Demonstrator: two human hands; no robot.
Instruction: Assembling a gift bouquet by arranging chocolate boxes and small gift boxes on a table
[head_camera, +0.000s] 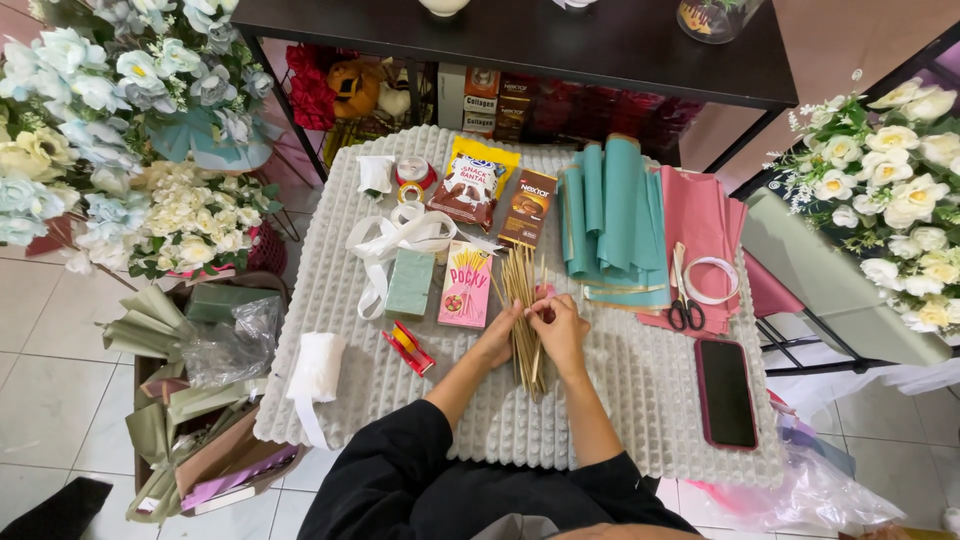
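Observation:
A bundle of thin wooden skewers (520, 290) lies on the grey textured mat (620, 400), pointing away from me. My left hand (498, 338) grips the bundle from the left near its lower half. My right hand (560, 328) closes on the same sticks from the right. A small pink piece shows between my fingers at the sticks. A pink snack box (465, 286) lies just left of the bundle, beside a green foam block (411, 283).
Teal paper sheets (610, 220) and pink paper sheets (705, 225) lie to the right with scissors (685, 305) and a white tape ring (712, 280). A dark phone (725, 392) is at the right. White ribbon (395, 235), snack packs, a red cutter (408, 346), flowers around.

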